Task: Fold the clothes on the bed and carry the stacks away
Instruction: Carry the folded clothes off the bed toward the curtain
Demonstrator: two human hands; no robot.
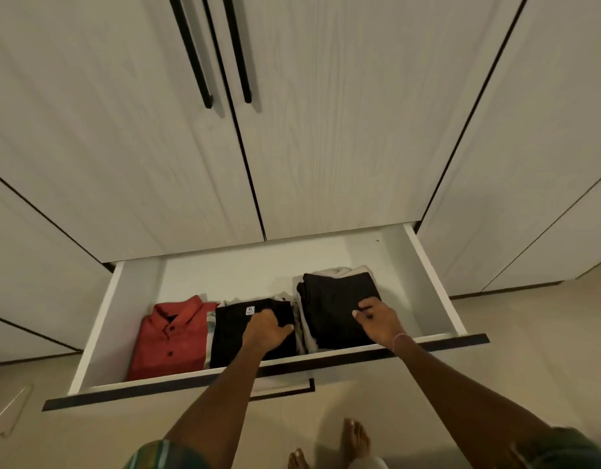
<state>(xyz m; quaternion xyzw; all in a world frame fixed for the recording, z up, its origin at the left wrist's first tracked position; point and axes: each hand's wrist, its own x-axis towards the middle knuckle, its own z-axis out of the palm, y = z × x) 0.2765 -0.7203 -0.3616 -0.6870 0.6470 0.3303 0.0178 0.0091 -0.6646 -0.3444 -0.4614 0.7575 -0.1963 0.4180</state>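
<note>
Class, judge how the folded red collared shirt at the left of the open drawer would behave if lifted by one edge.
The folded red collared shirt is soft cloth, so it would probably droop and unfold. It looks thin and likely light. Lying flat on the white drawer's smooth floor, it might slide if pushed, bunching rather than rolling.

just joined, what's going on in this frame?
A person stands over an open wardrobe drawer holding three folded stacks. The left hand rests on the middle stack, topped by a black XL-tagged shirt. The right hand is on the dark stack at right. A red polo lies untouched at left.
</note>
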